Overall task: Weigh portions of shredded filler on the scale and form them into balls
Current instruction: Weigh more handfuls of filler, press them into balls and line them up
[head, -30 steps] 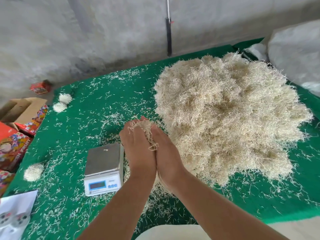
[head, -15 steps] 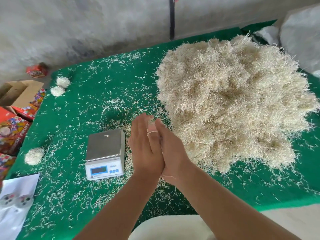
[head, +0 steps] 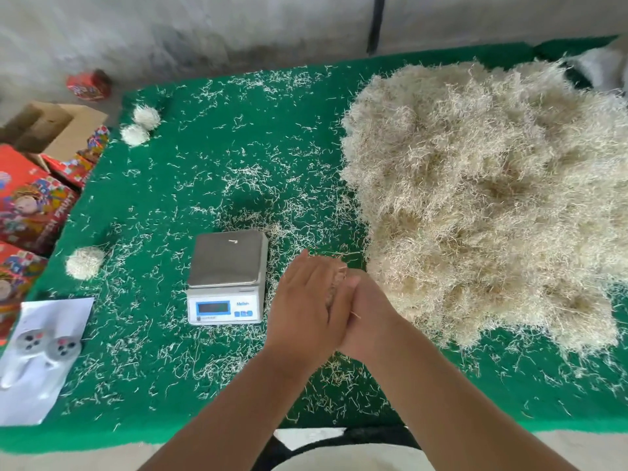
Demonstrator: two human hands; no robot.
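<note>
left hand, right hand pressed flat around filler wad, beside scale.

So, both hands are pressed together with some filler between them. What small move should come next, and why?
Probably keep rolling the palms until the wad is round. The left hand and right hand press a little filler between them, and strands poke out at the top. The scale pan is bare, so weighing looks done. Finished balls lie at the left.

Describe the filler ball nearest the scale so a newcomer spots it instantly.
Start at the green felt table, then its left edge. The lone pale shredded-filler ball sits left of the silver digital scale; the two other filler balls are paired at the far corner.
</note>
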